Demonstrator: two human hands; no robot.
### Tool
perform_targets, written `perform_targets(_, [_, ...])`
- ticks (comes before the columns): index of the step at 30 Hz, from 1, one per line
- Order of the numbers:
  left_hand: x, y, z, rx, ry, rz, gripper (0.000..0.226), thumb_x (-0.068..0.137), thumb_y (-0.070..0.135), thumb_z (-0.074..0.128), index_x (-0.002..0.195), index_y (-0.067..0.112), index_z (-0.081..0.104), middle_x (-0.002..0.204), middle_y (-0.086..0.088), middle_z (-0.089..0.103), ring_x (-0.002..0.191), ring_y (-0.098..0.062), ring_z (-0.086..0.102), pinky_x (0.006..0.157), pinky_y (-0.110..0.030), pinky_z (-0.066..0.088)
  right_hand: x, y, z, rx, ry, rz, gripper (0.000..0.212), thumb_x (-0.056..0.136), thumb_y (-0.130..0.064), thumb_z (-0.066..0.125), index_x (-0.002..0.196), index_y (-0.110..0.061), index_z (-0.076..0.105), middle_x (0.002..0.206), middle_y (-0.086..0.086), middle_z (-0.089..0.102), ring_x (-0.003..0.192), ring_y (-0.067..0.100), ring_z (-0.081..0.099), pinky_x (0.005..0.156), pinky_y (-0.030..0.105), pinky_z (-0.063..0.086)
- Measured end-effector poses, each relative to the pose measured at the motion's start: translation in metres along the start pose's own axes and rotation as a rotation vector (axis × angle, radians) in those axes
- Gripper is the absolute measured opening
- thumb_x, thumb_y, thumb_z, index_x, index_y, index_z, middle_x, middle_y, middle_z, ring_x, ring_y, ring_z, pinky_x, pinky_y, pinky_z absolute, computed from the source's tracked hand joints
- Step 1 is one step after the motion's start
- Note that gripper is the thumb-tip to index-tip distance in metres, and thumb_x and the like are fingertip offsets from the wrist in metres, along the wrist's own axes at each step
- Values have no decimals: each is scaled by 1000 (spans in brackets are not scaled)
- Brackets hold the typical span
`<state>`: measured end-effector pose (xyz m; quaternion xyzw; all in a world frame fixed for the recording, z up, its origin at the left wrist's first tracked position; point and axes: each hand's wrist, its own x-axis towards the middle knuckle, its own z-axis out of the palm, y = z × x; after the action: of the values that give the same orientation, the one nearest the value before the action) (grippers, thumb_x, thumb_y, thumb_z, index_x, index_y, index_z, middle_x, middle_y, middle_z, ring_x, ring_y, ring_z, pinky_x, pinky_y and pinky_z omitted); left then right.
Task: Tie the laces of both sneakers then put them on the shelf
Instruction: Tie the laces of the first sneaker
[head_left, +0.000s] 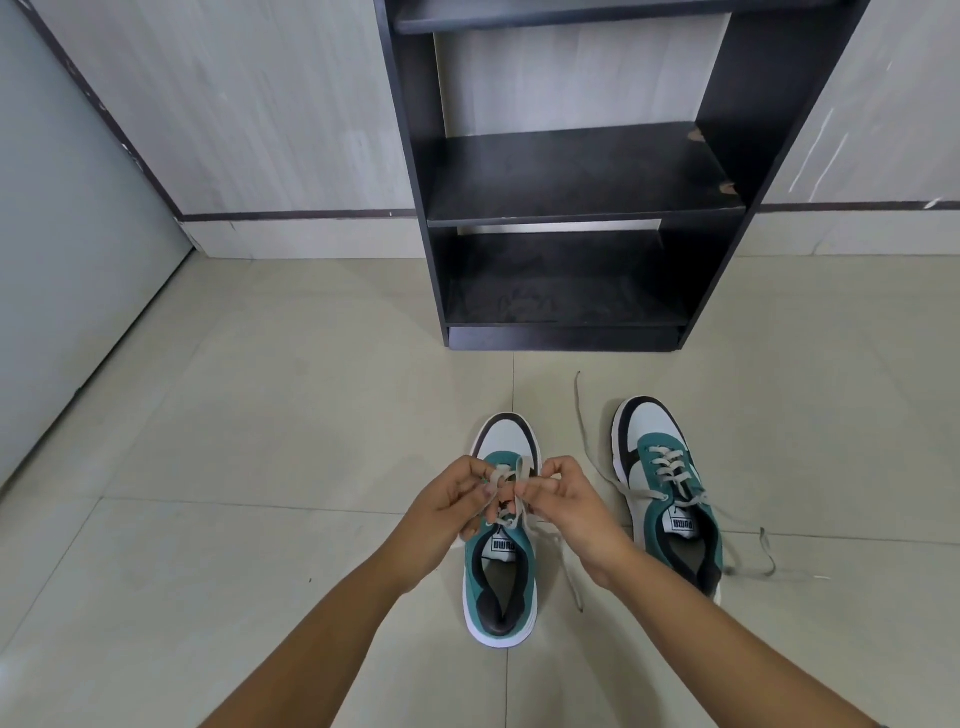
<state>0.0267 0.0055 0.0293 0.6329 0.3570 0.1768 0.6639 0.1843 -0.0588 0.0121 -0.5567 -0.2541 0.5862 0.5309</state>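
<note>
Two green, white and black sneakers stand on the floor, toes pointing at a black shelf unit (582, 208). Over the left sneaker (501, 571), my left hand (452, 501) and my right hand (563, 499) each pinch a grey lace (506, 480) above the tongue, fingers almost touching. One lace end trails off to the right of that shoe. The right sneaker (670, 499) lies apart from my hands, its laces (587, 415) loose and spread over the tiles on both sides.
The shelf unit stands against a pale wall and has an open middle board (571, 171) and a bottom board (561, 296). Beige floor tiles (260, 441) stretch around the shoes. A grey door or panel (62, 260) lies at the left.
</note>
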Motion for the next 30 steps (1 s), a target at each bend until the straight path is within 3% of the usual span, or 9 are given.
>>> perform_targets(3, [2,-1,-3,0,-15,-22,19,94,13,51,110,7,44,65,3,63,56,-8,48,54,-18,38,1,2,0,-2,-19,-20,13,88,4,57,99,1,50,68,4,72,58,8,68,56,15,51])
perform_targets(7, [8,-2,-5,-95,-21,-136,41,90,13,57,124,30,42,68,1,67,54,-6,50,52,-17,39,5,7,-1,-62,-25,-34,18,84,8,61,100,14,58,72,10,73,63,15,69,65,21,54])
perform_targets(9, [11,-3,-6,-119,-45,-173,35,89,12,59,121,23,52,68,-2,67,55,-9,49,51,-17,37,6,8,-3,-93,-13,-49,17,82,8,62,98,13,61,77,12,72,68,16,69,69,21,54])
perform_targets(12, [14,-5,-7,-130,-14,-168,16,87,11,61,101,5,63,64,-2,68,56,-11,52,50,-17,36,4,8,-4,-90,-42,-70,16,82,9,62,97,15,61,77,14,72,72,17,69,74,21,54])
perform_targets(15, [14,-9,-6,-150,55,-162,4,86,9,62,87,5,62,61,-2,67,56,-13,51,49,-16,37,1,5,-2,-76,-101,-79,19,83,10,60,102,10,59,70,6,73,68,12,68,71,18,53])
perform_targets(18, [15,-13,-7,-155,84,-163,6,87,8,61,87,3,60,60,-4,66,54,-14,48,48,-16,38,-3,2,3,-52,-132,-101,18,87,6,57,104,4,53,66,5,70,62,11,63,66,17,51])
perform_targets(23, [14,-13,-7,-115,90,-127,5,85,11,64,85,8,59,70,-7,66,63,-19,52,55,-19,42,-2,1,7,-54,-45,-54,3,94,-4,49,94,-1,51,65,3,65,53,4,61,57,12,49])
perform_targets(26, [13,-13,-8,206,157,-5,9,79,14,71,80,15,62,72,4,64,63,-12,57,63,-22,46,3,6,7,-64,13,17,6,95,-9,49,92,-5,53,55,-5,64,43,-2,55,46,8,42])
perform_targets(30, [12,-16,-13,993,206,502,8,83,25,60,80,17,62,80,3,68,64,-14,59,61,-27,47,9,7,7,-10,-1,111,13,94,-10,52,87,-4,60,55,0,68,51,10,62,53,15,49])
